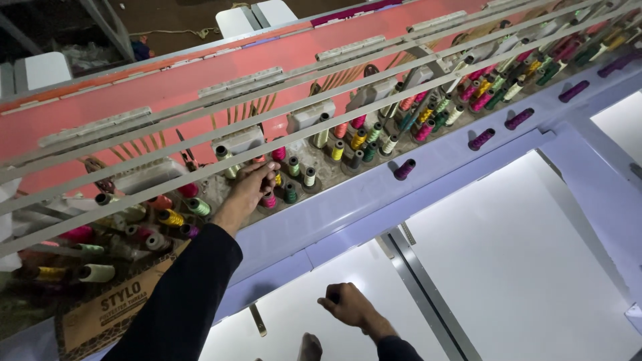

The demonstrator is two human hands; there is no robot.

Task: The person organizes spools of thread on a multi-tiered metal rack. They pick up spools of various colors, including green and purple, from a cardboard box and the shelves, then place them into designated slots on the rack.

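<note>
Fingers point(266, 175) of left hand point(253, 187) curled round a pink thread spool point(269, 200) w/ green spool point(290, 194) just right; right hand point(348, 306) fisted on white tabletop point(521, 267), grip contents unclear.

It was an embroidery workshop: a long machine point(374, 200) with a lilac frame ran across the room, rows of coloured thread spools point(361, 137) stood along its top, and white work panels point(521, 267) lay below.
</note>
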